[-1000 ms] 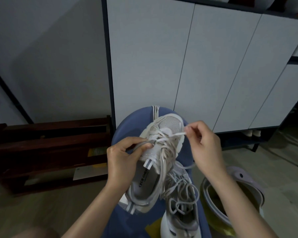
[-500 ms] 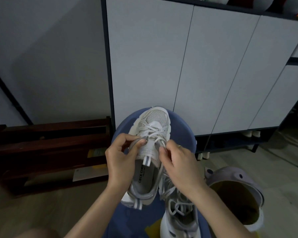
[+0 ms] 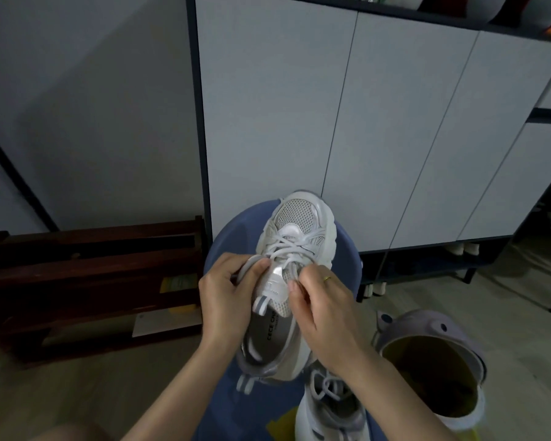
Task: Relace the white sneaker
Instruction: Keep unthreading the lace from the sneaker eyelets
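A white sneaker [image 3: 295,249] sits on a round blue stool [image 3: 344,262], toe pointing away toward the grey cabinet [image 3: 347,122], heel toward the person. Its mesh toe and the crossed white lace [image 3: 291,246] over the front show plainly; the tongue [image 3: 275,281] stands up between the 2 hands, and the insole carries dark lettering.

The left hand [image 3: 226,300] is on the left side of the sneaker, just by the top eyelets. Its fingers are curled and the thumb presses down on the collar of the shoe, so it grips the sneaker's upper edge. The right hand [image 3: 323,310] is on the right side, level with the left. Its thumb and forefinger are drawn together in a pinch on the lace just beside the tongue; the other fingers are curled in behind. A yellow ring [image 3: 327,278] sits on one finger of this hand.

A second sneaker [image 3: 331,405] lies on the near edge of the stool, just below the right wrist, its laces in loose loops. To the right, on the floor, stands a pale purple bin [image 3: 458,332] with a yellowish inside. To the left is a dark wooden rack [image 3: 86,281] low against the wall, with something yellow tucked in it. The cabinet stands on dark legs, and pale shoes [image 3: 463,248] show in the gap under it.
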